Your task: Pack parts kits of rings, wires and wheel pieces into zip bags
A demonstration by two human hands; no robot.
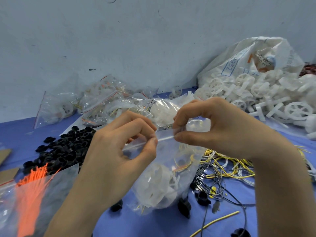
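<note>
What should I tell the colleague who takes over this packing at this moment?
Left hand and right hand: both pinch the zip strip of one clear zip bag, held above the blue table.
In the bag: a white wheel piece and yellow wires; a ring: cannot tell.
Done: filled bags lie at the back.
Left: probably finish sealing this bag, then pack more from the black rings, loose wires and wheel pieces pile.
</note>
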